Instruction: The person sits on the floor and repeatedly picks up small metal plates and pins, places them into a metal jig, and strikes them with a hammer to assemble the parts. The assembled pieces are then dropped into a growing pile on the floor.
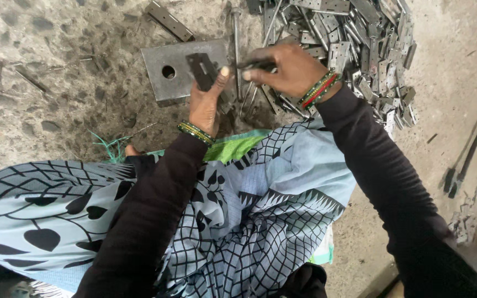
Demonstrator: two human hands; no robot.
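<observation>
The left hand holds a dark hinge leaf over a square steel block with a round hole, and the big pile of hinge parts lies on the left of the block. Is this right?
Not quite. The head view shows the pile of hinge parts on the right of the square steel block, behind the right hand. The rest holds: the left hand holds a dark hinge leaf over the block, which has a round hole.

Dark hinge leaf [201, 70], upright over holed steel block [175, 69]

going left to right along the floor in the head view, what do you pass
square grey steel block with a round hole → left hand holding a dark flat metal hinge leaf → right hand → heap of grey metal hinge pieces
</observation>
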